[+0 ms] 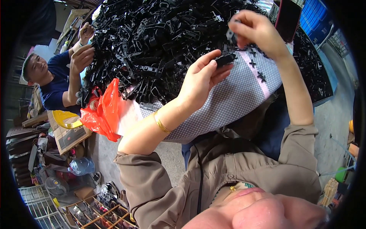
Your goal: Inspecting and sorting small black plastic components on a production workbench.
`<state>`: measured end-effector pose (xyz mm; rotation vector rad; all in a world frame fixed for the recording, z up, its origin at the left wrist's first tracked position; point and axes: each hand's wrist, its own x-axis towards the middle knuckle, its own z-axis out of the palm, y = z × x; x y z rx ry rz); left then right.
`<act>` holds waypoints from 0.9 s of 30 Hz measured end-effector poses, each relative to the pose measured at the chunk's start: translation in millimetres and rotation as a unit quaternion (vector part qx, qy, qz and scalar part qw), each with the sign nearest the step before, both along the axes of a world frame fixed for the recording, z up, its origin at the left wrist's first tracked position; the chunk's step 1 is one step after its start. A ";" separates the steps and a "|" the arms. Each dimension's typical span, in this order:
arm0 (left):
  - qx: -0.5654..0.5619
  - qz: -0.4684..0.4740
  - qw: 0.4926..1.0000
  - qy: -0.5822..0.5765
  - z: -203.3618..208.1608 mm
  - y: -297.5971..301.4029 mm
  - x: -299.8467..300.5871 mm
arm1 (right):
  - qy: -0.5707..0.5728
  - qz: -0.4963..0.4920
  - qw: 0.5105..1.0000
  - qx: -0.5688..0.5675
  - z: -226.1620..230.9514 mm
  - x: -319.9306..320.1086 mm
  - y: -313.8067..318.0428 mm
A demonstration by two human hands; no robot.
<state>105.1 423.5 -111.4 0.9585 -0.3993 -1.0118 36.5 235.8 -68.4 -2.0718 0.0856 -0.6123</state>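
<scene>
Across the person's front runs the near edge of one grey dotted cloth [217,101], with a pink stripe down its right part. Above that edge the left hand [200,78] pinches one black piece [225,60] between thumb and fingers, the piece sticking out past the fingertips toward the right; one gold-coloured bangle [162,122] circles the wrist. The piece is dark, narrow and longish, with a small projection at its right end. Up and to the right, apart from the left hand, the right hand [255,32] is curled, thumb and fingers closed on one small dark grey part [231,36], which is blurred, its shape unclear. Below the right hand, at least two small black cross-shaped pieces [261,76] lie on the pink stripe, toward the cloth's right edge. One crumpled red plastic bag [103,116] sits by the cloth's left corner. Beyond the left hand spreads one broad heap of black parts [152,49], too many and too tangled to count, with glinting bars and clips among them. One dark, red-edged slab [288,20] stands past the right hand. At the heap's left edge sits one co-worker [57,82] in dark blue, both hands raised beside the heap.
</scene>
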 end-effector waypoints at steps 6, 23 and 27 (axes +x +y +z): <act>-0.016 0.018 0.999 -0.038 -2.8 -1.4 -3.3 | -0.009 -0.031 0.990 0.134 -36.1 -36.5 33.1; 0.078 0.102 0.945 -0.300 -6.9 -2.2 -3.1 | -0.063 -0.035 0.995 0.067 -54.8 -42.8 52.7; 0.053 0.103 0.948 -0.296 -8.4 -0.8 0.6 | -0.056 -0.008 0.991 0.122 -55.4 -44.0 49.9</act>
